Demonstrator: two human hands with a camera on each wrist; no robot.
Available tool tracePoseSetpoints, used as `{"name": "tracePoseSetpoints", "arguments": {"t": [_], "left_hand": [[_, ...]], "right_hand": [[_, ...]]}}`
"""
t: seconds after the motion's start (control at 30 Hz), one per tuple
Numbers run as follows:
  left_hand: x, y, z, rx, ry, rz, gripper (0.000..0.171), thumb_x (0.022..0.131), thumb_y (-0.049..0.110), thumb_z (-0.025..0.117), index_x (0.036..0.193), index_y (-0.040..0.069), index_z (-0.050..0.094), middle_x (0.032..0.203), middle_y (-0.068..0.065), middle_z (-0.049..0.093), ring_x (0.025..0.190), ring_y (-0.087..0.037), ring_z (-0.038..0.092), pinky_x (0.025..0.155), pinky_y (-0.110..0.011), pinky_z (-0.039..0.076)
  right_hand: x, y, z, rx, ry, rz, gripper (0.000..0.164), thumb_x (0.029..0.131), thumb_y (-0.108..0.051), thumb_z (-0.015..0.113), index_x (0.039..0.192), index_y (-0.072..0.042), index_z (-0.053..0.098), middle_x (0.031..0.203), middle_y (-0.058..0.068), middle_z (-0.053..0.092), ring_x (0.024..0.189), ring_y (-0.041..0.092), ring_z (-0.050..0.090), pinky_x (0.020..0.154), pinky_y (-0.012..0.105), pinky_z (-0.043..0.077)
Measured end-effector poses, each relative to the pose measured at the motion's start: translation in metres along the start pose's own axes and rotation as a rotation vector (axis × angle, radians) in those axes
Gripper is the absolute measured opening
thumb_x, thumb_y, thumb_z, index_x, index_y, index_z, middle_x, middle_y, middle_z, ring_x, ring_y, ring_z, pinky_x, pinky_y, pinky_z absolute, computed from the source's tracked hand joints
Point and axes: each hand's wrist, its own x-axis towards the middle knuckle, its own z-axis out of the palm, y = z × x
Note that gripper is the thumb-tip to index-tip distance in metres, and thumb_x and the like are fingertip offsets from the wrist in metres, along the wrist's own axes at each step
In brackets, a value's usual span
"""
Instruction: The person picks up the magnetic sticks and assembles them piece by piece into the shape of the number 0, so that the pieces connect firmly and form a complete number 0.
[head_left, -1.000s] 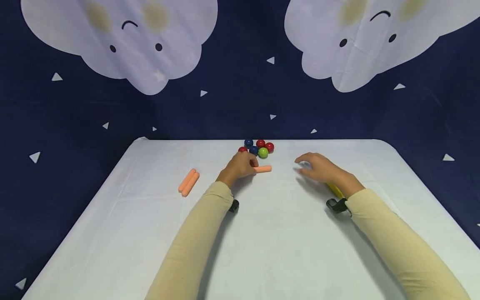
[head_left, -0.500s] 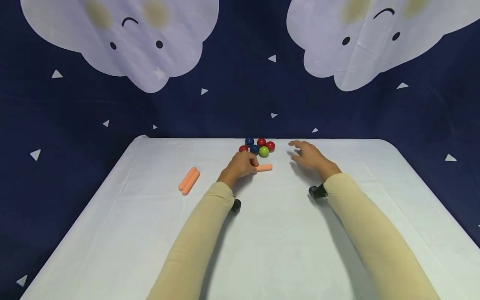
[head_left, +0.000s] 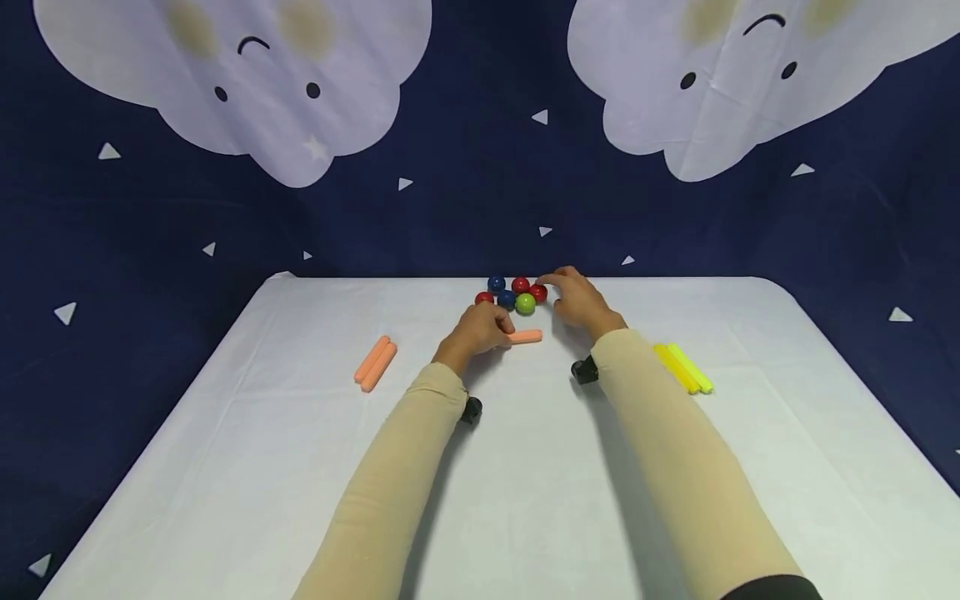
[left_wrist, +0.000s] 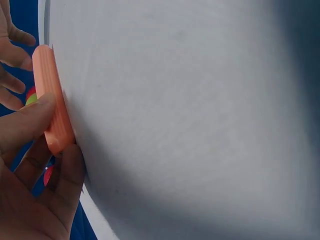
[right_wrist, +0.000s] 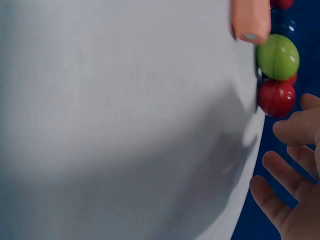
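The stick (head_left: 527, 337) was pinched crosswise by the left hand (head_left: 478, 327); the right hand (head_left: 579, 302) was spread just beside a red ball (head_left: 539, 294).

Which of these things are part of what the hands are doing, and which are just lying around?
Apparently in the job:
orange stick, pinched by the left hand
red, blue and green balls, the right hand close to the rightmost red one

Apparently just lying about:
pair of orange sticks on the left
pair of yellowish sticks on the right
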Motion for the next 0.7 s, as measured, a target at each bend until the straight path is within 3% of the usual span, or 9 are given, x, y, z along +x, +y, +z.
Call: {"name": "tracePoseSetpoints", "arguments": {"t": [0.3,0.43,0.7], "left_hand": [[0.0018,-0.0028,-0.0013,-0.029,-0.021,0.006,0.015,0.082,0.007,0.079,0.096,0.009,0.075,0.102,-0.008,0.07,0.087,-0.017,0.054,0.066,-0.02,0.044],[0.001,-0.0038,-0.0017,-0.02,-0.012,0.017,0.016,0.081,0.006,0.079,0.096,0.008,0.075,0.101,-0.008,0.071,0.085,-0.017,0.054,0.064,-0.019,0.043],[-0.002,-0.0038,-0.002,-0.05,-0.004,0.004,0.016,0.082,0.005,0.077,0.098,0.007,0.075,0.101,-0.009,0.071,0.078,-0.015,0.054,0.061,-0.019,0.043]], "right_hand": [[0.0032,-0.0024,0.0023,0.011,0.025,0.062,0.048,0.094,-0.004,0.056,0.141,-0.014,0.051,0.154,0.019,0.036,0.14,0.039,0.039,0.114,0.057,0.035],[0.0036,0.0019,0.0033,0.019,0.035,0.03,0.049,0.091,-0.003,0.057,0.14,-0.012,0.051,0.149,0.021,0.043,0.138,0.038,0.042,0.116,0.055,0.033],[0.0053,0.0049,0.005,0.068,0.078,0.037,0.026,0.093,-0.005,0.059,0.119,-0.003,0.055,0.12,0.018,0.06,0.106,0.031,0.053,0.098,0.047,0.045]]}}
